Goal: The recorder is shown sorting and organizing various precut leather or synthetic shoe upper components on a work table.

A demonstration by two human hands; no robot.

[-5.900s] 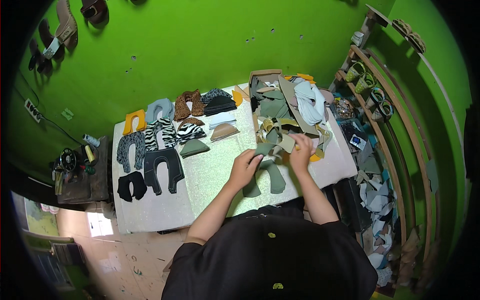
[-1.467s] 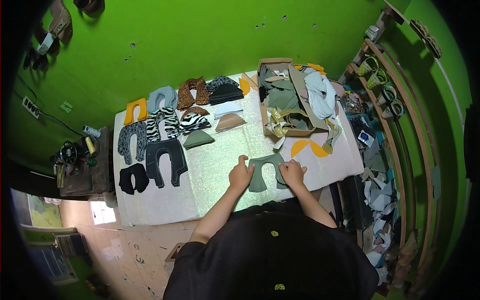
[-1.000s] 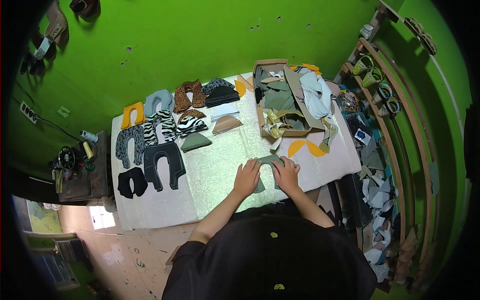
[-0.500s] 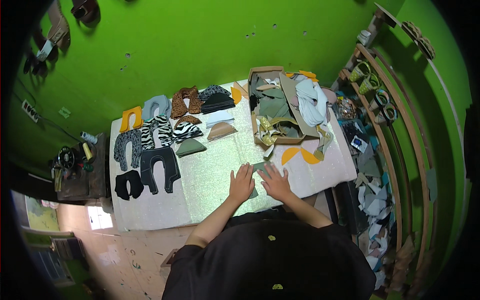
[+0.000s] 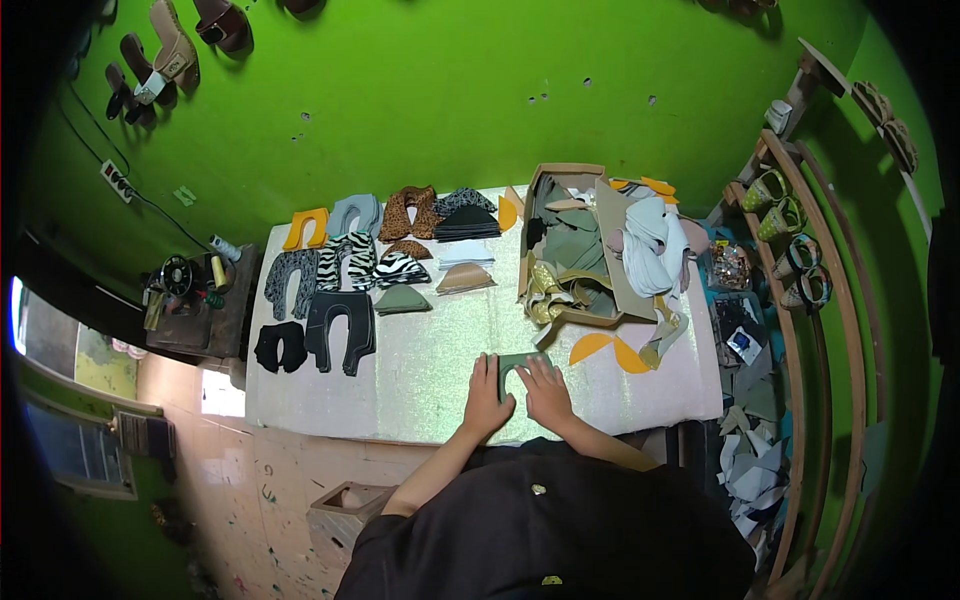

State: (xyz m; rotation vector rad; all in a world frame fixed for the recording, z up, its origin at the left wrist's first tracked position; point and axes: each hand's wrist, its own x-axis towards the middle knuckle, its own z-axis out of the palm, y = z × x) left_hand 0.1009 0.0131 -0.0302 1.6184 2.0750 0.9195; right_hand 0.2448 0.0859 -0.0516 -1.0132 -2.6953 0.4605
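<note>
At the table's near edge, a green U-shaped cut piece lies between my hands, its lower part partly hidden. My left hand rests along its left side, fingers stretched forward and thumb apart. My right hand lies over its right side with the fingers spread. Just beyond are two orange rounded pieces. Farther left, stacks of cut pieces stand in rows, among them a black U-shaped stack, a zebra-striped stack and a green half-round stack.
An open cardboard box full of fabric scraps stands at the table's back right. White cloth is heaped beside it. A wooden rack with sandals rises on the right, above a scrap pile. A small machine table stands left.
The view has shifted, so the table sits differently in the picture. My hands have drawn apart a little, and more of the green piece's curve shows between them.
</note>
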